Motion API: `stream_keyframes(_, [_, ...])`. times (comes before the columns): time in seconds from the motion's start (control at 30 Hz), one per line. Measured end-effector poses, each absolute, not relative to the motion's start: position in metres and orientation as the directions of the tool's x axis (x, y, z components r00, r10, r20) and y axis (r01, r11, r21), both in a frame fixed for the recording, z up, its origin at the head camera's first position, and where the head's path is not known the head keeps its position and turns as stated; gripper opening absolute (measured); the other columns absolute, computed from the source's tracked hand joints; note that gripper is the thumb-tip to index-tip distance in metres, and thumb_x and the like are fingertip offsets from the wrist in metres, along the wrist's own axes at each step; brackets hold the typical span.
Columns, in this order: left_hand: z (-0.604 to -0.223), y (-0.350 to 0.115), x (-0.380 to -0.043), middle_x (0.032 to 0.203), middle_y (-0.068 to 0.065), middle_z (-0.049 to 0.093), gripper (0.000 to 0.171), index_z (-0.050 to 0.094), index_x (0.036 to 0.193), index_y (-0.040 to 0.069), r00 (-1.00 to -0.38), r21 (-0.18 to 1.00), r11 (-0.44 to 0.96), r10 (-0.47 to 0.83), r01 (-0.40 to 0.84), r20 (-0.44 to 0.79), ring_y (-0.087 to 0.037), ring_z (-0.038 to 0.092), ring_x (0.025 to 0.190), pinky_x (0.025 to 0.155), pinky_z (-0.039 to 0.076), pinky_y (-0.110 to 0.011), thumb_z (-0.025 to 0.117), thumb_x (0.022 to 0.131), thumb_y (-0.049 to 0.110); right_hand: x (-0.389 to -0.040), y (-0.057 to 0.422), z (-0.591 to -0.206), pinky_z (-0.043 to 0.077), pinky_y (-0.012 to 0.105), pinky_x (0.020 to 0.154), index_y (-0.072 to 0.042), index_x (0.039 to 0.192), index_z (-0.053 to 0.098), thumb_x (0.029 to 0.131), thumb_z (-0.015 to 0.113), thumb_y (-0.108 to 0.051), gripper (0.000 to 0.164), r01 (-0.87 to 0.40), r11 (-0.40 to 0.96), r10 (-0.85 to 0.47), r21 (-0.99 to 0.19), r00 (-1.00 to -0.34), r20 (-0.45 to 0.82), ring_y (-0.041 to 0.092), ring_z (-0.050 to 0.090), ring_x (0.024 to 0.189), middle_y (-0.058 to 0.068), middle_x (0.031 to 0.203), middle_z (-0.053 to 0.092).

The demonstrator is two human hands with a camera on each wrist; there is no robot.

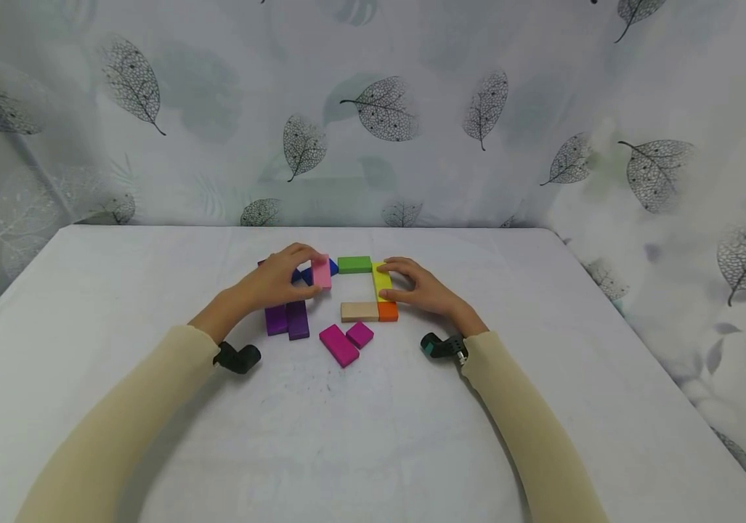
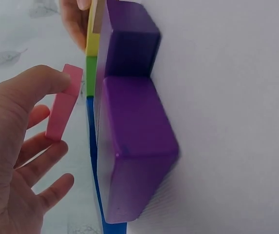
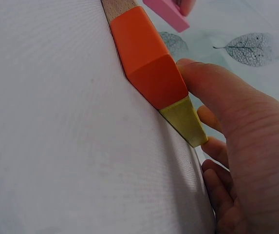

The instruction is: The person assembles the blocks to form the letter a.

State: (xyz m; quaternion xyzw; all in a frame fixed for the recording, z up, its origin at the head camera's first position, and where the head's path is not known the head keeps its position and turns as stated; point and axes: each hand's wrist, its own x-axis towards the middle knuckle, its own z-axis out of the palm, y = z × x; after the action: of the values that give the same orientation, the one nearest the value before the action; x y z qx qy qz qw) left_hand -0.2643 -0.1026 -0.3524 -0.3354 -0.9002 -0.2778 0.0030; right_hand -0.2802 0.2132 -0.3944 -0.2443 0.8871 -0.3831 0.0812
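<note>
In the head view my left hand [image 1: 274, 280] pinches a pink block [image 1: 322, 274] between thumb and fingers. The left wrist view shows this pink block [image 2: 64, 103] raised off the table. My right hand [image 1: 426, 289] grips a yellow block [image 1: 381, 282] by its two ends, thumb on the near end and fingers on the far end. The yellow block lies on the table, touching an orange block [image 1: 388, 312]. Beside the orange one is a natural wood block [image 1: 359, 312]. A green block [image 1: 354, 265] lies at the back, with blue blocks [image 1: 334, 267] partly hidden behind the pink block and left hand.
Two purple blocks [image 1: 297, 320] lie side by side below my left hand. Nearer to me are two magenta blocks [image 1: 339, 346], one long and one short. Everything lies on a white-covered table [image 1: 373, 450], with a leaf-patterned cloth [image 1: 216, 109] behind.
</note>
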Motion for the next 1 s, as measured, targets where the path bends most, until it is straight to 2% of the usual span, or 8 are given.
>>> stream_keyframes(0.37, [-0.351, -0.096, -0.25, 0.136, -0.018, 0.05, 0.052, 0.057, 0.131, 0.005, -0.749, 0.5, 0.596, 0.638, 0.628, 0.18, -0.034, 0.049, 0.126, 0.103, 0.041, -0.054, 0.074, 0.085, 0.02, -0.278, 0.214, -0.392, 0.018, 0.055, 0.116, -0.012, 0.14, 0.052, 0.09, 0.07, -0.024, 0.055, -0.366, 0.588, -0.495, -0.721, -0.868, 0.037, 0.029, 0.022, 0.146, 0.01, 0.155, 0.033])
stream_keyframes(0.63, [-0.356, -0.094, -0.243, 0.135, -0.016, 0.052, 0.05, 0.058, 0.129, 0.006, -0.719, 0.456, 0.588, 0.668, 0.668, 0.192, -0.032, 0.049, 0.127, 0.101, 0.038, -0.057, 0.074, 0.085, 0.022, -0.279, 0.213, -0.391, 0.017, 0.055, 0.116, -0.012, 0.141, 0.051, 0.09, 0.071, -0.025, 0.056, -0.354, 0.577, -0.497, -0.736, -0.867, 0.027, 0.03, 0.021, 0.146, 0.009, 0.155, 0.032])
stream_keyframes(1.0, [-0.36, -0.097, -0.23, 0.133, -0.014, 0.054, 0.049, 0.06, 0.129, 0.006, -0.695, 0.493, 0.56, 0.706, 0.666, 0.137, -0.032, 0.048, 0.128, 0.102, 0.037, -0.058, 0.073, 0.085, 0.023, -0.279, 0.211, -0.391, 0.018, 0.054, 0.116, -0.013, 0.141, 0.051, 0.091, 0.07, -0.025, 0.055, -0.351, 0.592, -0.493, -0.725, -0.87, 0.019, 0.029, 0.021, 0.146, 0.009, 0.155, 0.032])
